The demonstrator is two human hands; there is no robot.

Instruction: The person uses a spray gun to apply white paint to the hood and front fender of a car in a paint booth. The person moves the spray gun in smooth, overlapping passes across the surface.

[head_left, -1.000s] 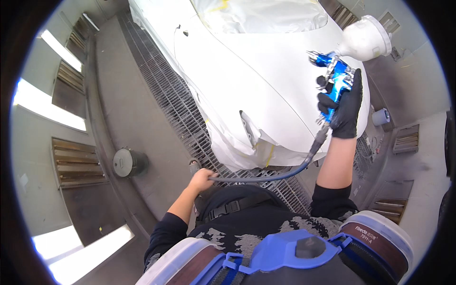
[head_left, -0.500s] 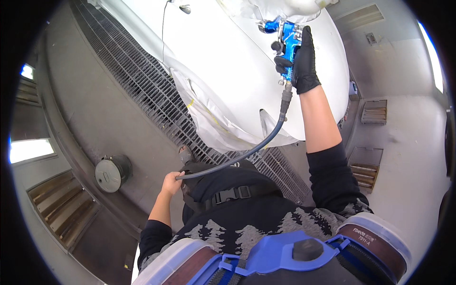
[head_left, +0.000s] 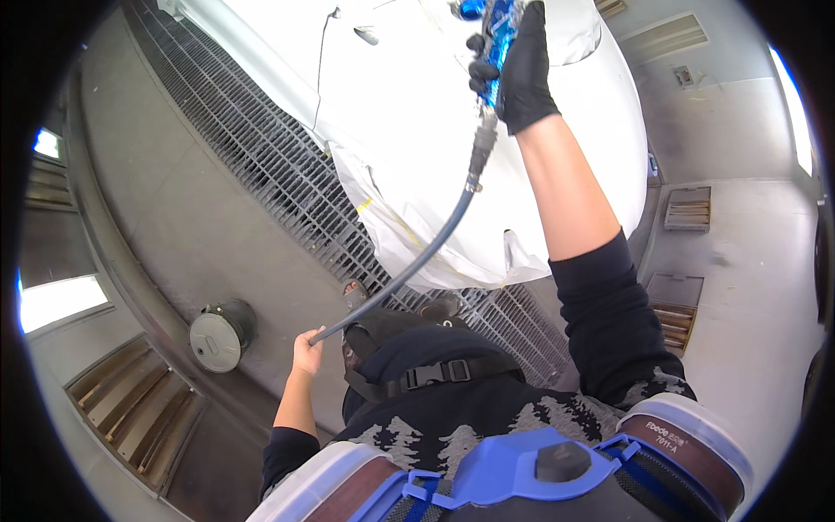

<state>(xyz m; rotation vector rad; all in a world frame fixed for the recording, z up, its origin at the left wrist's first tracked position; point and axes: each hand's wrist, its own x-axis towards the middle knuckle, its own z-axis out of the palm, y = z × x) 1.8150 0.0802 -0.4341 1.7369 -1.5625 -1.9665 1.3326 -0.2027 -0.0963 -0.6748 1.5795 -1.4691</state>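
- Blue spray gun (head_left: 497,52) is at the far edge of the scene, a little right of the middle, over the white car body (head_left: 435,157); its top is cut off by the edge of view, and whether it touches the panel cannot be told.
- Right hand (head_left: 526,80), in a black glove, is clamped around the gun's grip, its fingers curling round on the left side; how far the trigger is pressed cannot be told.
- Dark blue-grey hose (head_left: 428,252) joins the bottom of the grip through a dark connector (head_left: 483,146) and bends toward the near left.
- Left hand (head_left: 307,351), bare, is closed on the hose; where the hose runs past this hand is hard to make out.
- Both hands are well apart, the left one nearer the body, the right one at the end of an outstretched arm.
- White masking sheet (head_left: 370,204) hangs along the car's near left edge, over the floor grating (head_left: 252,148).
- Grey lidded drum (head_left: 216,341) stands on the floor at left, near the left hand.
- Blue-and-grey respirator (head_left: 513,474) fills the near edge, just beyond it a black belt (head_left: 478,369) with a buckle.
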